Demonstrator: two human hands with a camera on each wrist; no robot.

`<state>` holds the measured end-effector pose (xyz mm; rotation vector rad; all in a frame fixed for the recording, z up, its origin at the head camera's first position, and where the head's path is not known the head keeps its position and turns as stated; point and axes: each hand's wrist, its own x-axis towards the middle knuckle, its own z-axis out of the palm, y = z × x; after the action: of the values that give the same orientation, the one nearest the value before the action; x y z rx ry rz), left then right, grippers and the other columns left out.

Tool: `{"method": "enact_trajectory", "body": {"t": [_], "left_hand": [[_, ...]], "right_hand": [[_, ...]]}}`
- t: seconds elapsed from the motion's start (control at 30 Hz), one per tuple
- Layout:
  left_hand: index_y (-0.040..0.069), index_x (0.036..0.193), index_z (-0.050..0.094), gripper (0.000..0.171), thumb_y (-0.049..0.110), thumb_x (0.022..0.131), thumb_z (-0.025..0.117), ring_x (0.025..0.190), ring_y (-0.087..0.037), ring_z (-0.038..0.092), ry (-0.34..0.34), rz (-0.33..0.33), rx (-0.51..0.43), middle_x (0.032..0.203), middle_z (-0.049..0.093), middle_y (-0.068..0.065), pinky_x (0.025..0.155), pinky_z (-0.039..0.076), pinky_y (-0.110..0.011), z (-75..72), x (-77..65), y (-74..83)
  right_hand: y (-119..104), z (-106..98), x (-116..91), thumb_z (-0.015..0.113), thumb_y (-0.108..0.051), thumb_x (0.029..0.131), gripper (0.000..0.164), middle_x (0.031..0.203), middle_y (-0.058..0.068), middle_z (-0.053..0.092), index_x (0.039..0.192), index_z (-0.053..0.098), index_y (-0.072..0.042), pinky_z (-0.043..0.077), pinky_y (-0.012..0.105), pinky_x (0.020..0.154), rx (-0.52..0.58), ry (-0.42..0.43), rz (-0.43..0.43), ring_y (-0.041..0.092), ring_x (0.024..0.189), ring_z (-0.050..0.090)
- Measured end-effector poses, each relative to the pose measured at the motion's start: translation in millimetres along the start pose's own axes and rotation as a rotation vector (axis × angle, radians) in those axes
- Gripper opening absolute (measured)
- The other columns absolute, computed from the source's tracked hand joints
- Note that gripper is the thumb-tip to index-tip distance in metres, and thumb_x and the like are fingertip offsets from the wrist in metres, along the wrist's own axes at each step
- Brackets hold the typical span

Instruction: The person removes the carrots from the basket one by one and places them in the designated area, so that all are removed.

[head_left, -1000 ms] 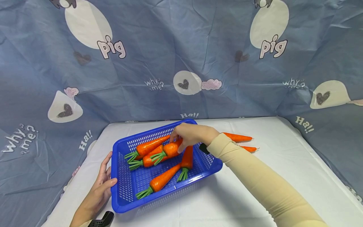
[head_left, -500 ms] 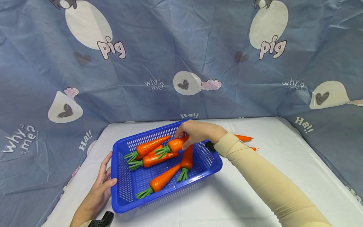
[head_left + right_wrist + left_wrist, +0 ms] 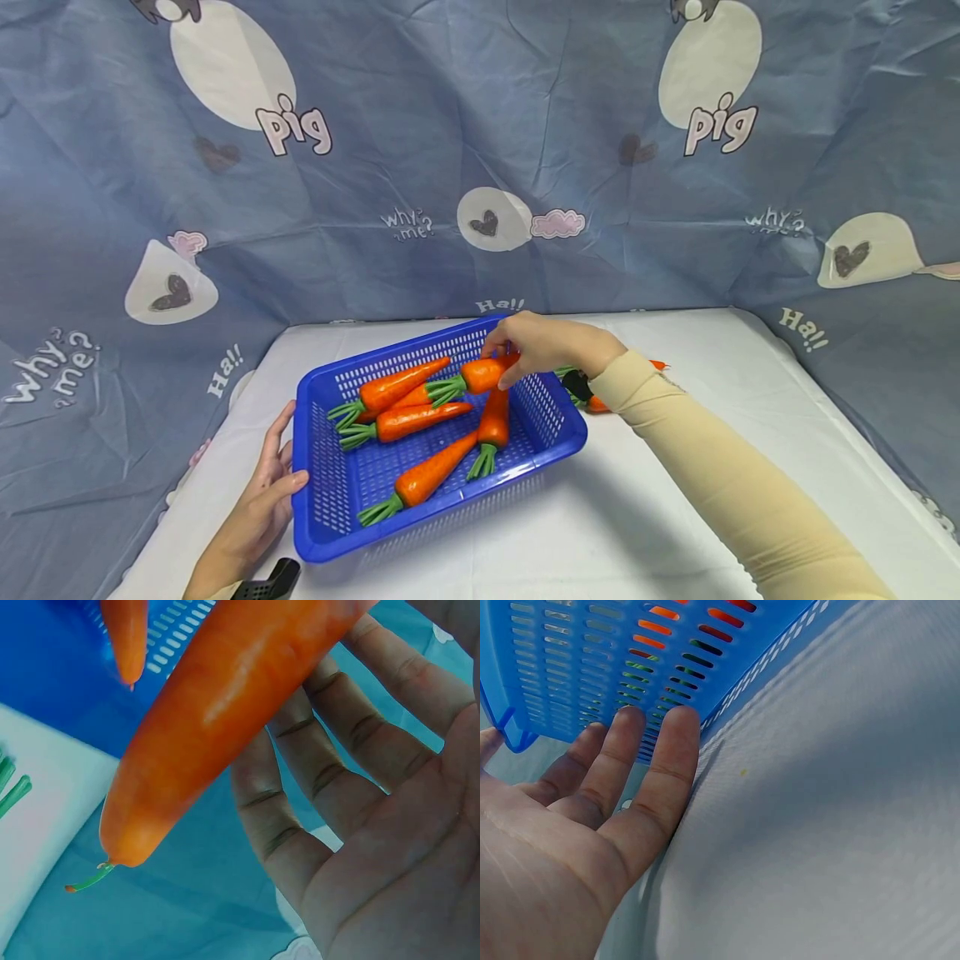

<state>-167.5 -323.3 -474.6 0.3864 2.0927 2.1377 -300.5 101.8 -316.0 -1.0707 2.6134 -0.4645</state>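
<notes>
My left hand (image 3: pixel 258 500) grips the left end of a blue perforated plastic basket (image 3: pixel 322 550), thumb on its rim and fingertips against the outer wall (image 3: pixel 592 667). My right hand (image 3: pixel 543 346) pinches an orange carrot (image 3: pixel 480 375) over the right part of the basket, its green tops pointing left. In the right wrist view this carrot (image 3: pixel 187 742) hangs along the fingers, its thin tail at lower left. Several more carrots lie in the basket: a front one (image 3: pixel 431 479), a right one (image 3: pixel 492 425), a middle one (image 3: pixel 412 421) and some at the upper left (image 3: pixel 397 385).
More carrots (image 3: pixel 597 406) lie on the white cloth (image 3: pixel 637 517) right of the basket, partly hidden behind my right wrist and sleeve. A blue printed curtain (image 3: pixel 420 167) stands behind and along both sides of the table.
My right hand has shifted to the right with the carrot, away from the carrots at the left of the basket. My left hand and the basket have stayed in place.
</notes>
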Motion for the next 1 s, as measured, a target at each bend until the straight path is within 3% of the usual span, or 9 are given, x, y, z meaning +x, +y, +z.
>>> {"method": "enact_trajectory", "body": {"t": [0.53, 1.0], "left_hand": [[0.043, 0.17, -0.003, 0.087, 0.014, 0.106, 0.047, 0.129, -0.007, 0.064, 0.033, -0.039, 0.016, 0.153, 0.045, 0.01, 0.097, 0.061, -0.032, -0.5, -0.4, -1.1], [0.043, 0.17, -0.003, 0.087, 0.013, 0.106, 0.047, 0.129, -0.007, 0.064, 0.029, -0.033, 0.012, 0.154, 0.045, 0.01, 0.097, 0.06, -0.031, -0.5, -0.2, -1.4]], "right_hand": [[16, -5, -22, 0.088, -0.028, 0.091, 0.042, 0.108, 0.002, 0.072, 0.129, 0.076, -0.014, 0.058, 0.032, 0.092, 0.005, 0.036, 0.025, 0.02, 0.102, 0.063], [34, -10, -42, 0.088, -0.025, 0.09, 0.042, 0.107, 0.0, 0.074, 0.128, 0.076, -0.012, 0.058, 0.036, 0.093, 0.054, 0.088, 0.042, 0.021, 0.103, 0.065]]}}
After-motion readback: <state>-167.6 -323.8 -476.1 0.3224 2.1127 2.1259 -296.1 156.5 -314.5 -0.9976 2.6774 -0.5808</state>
